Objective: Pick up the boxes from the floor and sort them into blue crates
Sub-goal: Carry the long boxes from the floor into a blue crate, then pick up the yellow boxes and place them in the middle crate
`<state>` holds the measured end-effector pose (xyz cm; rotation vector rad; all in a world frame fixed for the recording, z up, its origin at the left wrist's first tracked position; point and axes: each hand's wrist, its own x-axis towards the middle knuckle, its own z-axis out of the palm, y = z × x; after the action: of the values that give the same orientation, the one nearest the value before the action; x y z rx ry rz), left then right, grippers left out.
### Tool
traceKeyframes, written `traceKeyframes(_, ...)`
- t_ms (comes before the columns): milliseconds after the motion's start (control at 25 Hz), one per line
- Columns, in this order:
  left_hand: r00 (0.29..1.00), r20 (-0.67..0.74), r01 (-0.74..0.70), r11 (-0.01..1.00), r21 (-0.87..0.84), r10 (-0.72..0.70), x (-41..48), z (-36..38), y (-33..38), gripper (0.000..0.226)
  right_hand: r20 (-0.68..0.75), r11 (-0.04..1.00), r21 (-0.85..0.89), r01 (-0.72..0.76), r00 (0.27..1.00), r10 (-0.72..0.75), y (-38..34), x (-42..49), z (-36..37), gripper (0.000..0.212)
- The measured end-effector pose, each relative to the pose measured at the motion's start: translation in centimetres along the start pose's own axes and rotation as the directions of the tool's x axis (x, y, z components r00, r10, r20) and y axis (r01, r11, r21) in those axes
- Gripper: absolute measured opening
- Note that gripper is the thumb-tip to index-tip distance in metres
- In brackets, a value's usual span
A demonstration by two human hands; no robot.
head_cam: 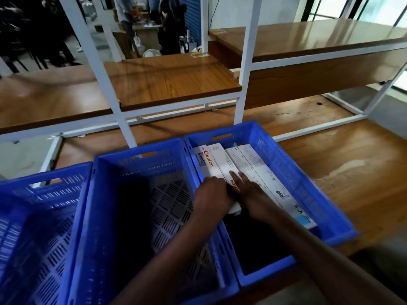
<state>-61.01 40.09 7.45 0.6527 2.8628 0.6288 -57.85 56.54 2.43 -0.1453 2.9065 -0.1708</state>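
The head camera looks steeply down, close over the blue crates (141, 194).

A white metal rack (244, 62) carries glossy brown wooden shelves (171, 78). Its lowest board (343, 159) is scuffed and worn. Daylight from windows (374, 7) at the upper right gleams on the top shelf (308, 36), and the room beyond at left lies dark.

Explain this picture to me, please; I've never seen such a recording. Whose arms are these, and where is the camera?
No machine and no robot grip here. A person wears a camera on the head, looking down at their own bare hands. Three blue crates stand side by side on a wooden surface. The right crate contains long white boxes. The left hand holds a white "Choice" box inside that crate, and the right hand lies on it with fingers straight.
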Motion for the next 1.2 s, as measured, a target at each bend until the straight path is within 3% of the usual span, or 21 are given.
traceKeyframes(80,1.0,-0.002,-0.013,1.0,-0.022,0.013,-0.2,0.2,-0.5,0.021,-0.058,0.999,-0.031,-0.043,0.997,0.042,0.3,-1.2,-0.9,0.103)
traceKeyframes(160,0.999,0.005,-0.032,0.998,-0.052,0.032,-0.3,0.2,-1.1,0.028,-0.158,0.988,-0.007,-0.156,0.976,0.153,1.6,-3.9,-2.5,0.069)
traceKeyframes(200,0.999,0.004,-0.038,0.996,-0.085,0.039,-0.3,0.1,-1.4,0.034,-0.128,0.975,-0.029,-0.22,0.968,0.215,2.6,-5.2,-3.0,0.05)
traceKeyframes(240,0.999,0.001,-0.043,0.993,-0.114,0.044,-0.3,0.0,-1.6,0.038,-0.006,0.952,-0.089,-0.294,0.956,0.295,3.5,-6.4,-3.2,0.04)
traceKeyframes(320,0.998,-0.001,-0.06,0.985,-0.159,0.061,-0.3,-0.3,-1.8,0.042,0.302,0.909,-0.208,-0.361,0.86,0.41,4.0,-8.1,-2.4,0.025)
traceKeyframes(360,0.997,0.011,-0.076,0.98,-0.186,0.079,-0.3,-0.4,-1.9,0.045,0.351,0.902,-0.238,-0.36,0.834,0.425,4.1,-8.6,-1.5,0.019)
traceKeyframes(480,0.99,0.001,-0.13,0.912,-0.388,0.142,-1.5,-1.0,-3.1,0.042,0.199,0.903,-0.114,-0.415,0.881,0.43,2.8,-9.0,-1.7,0.033)
traceKeyframes(560,0.989,-0.085,-0.148,0.807,-0.571,0.122,-3.4,-1.9,-4.3,0.033,-0.052,0.907,0.14,-0.396,0.912,0.406,-0.6,-8.3,-4.1,0.043)
traceKeyframes(640,0.973,-0.228,-0.172,0.727,-0.665,0.022,-6.1,-3.4,-5.7,0.029,-0.267,0.843,0.493,-0.214,0.885,0.381,-6.7,-7.0,-6.4,0.039)
traceKeyframes(720,0.915,-0.385,-0.218,0.657,-0.722,-0.12,-9.4,-5.4,-8.6,0.027,-0.387,0.709,0.702,0.065,0.871,0.303,-15.1,-5.4,-7.7,0.028)
traceKeyframes(840,0.842,-0.476,-0.232,0.626,-0.745,-0.254,-16.6,-9.7,-16.1,0.026,-0.44,0.536,0.773,0.34,0.895,0.067,-28.1,-4.9,-7.4,0.017)
traceKeyframes(1000,0.679,-0.533,-0.108,0.65,-0.752,-0.505,-30.7,-14.5,-26.9,0.02,-0.368,0.428,0.781,0.456,0.888,-0.274,-44.1,-6.0,-4.7,0.019)
traceKeyframes(1200,0.356,-0.548,0.085,0.61,-0.788,-0.757,-51.5,-16.8,-37.6,0.016,-0.241,0.339,0.811,0.477,0.801,-0.548,-65.1,-11.1,1.2,0.027)
